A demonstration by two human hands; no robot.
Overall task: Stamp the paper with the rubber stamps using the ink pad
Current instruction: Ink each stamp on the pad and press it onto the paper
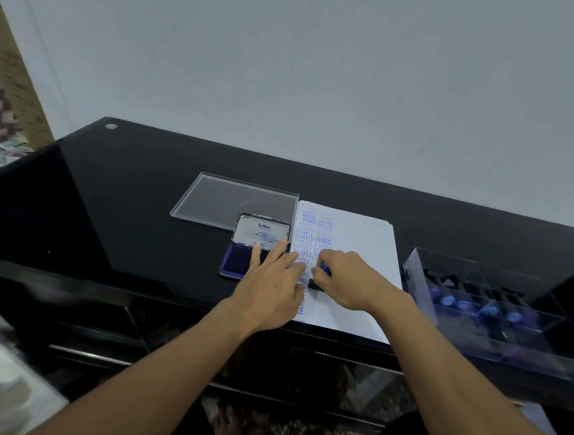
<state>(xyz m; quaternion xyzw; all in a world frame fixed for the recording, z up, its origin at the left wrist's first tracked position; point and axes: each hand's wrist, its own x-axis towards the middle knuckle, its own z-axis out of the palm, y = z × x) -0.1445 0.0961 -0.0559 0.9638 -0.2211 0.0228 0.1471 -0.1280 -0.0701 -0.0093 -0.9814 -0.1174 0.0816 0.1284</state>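
Note:
A white paper (pixel 362 250) lies on the black glass table, its left columns covered with blue stamped words. My right hand (pixel 349 280) grips a rubber stamp (pixel 322 276) with a blue handle and black base, the base down on the paper near the left edge. My left hand (pixel 270 284) lies flat with straight fingers, spanning the paper's left edge and the open ink pad (pixel 237 261). The pad's lid (pixel 262 231) stands open behind the blue inked surface.
A clear plastic lid (pixel 235 201) lies behind the ink pad. At the right stands a clear box (pixel 498 302) holding several more stamps with blue handles. The table's front edge (pixel 169 297) runs just below my wrists. A wall rises behind the table.

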